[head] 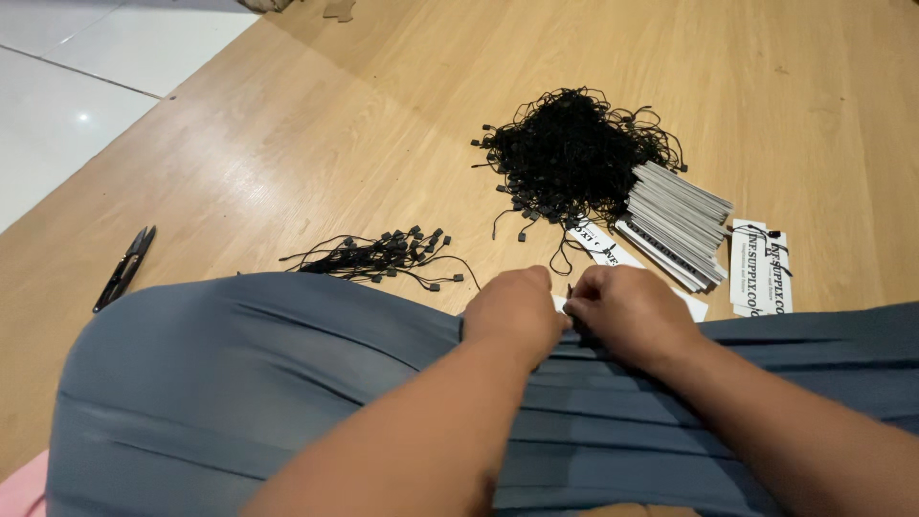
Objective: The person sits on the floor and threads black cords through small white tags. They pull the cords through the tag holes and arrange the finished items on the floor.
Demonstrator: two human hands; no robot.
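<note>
- Two hands meet at the near edge of the work, over a grey-blue pleated garment (239, 383) that lies spread across the foreground on the wooden floor (316, 124).
- Left hand (515, 311) is curled, knuckles up; its fingers are pressed together at the tips, against the right hand, but what they pinch is hidden under the knuckles.
- Right hand (627, 311) is also curled, its fingers closed on something small and dark at the garment's far edge, seemingly a black string end; a white card tag (691, 304) peeks out just beside and beneath it.
- Judging by that, one tag is being fastened at this moment and is not yet let go.
- Just beyond the left hand lies a small loose bunch of black string fasteners (383, 257), touching or nearly touching the garment's edge.
- Right of the hands, a thick stack of white card tags (675, 225) fans out, with two printed tags (761, 268) apart beside it; much remains unused.
- Behind the stack sits a large tangled heap of black string fasteners (570, 153), so the supply looks barely spent.
- Far left, black thread snips (124, 268) lie alone on the floor, well apart from both hands.
- No finished garments show anywhere in view.
</note>
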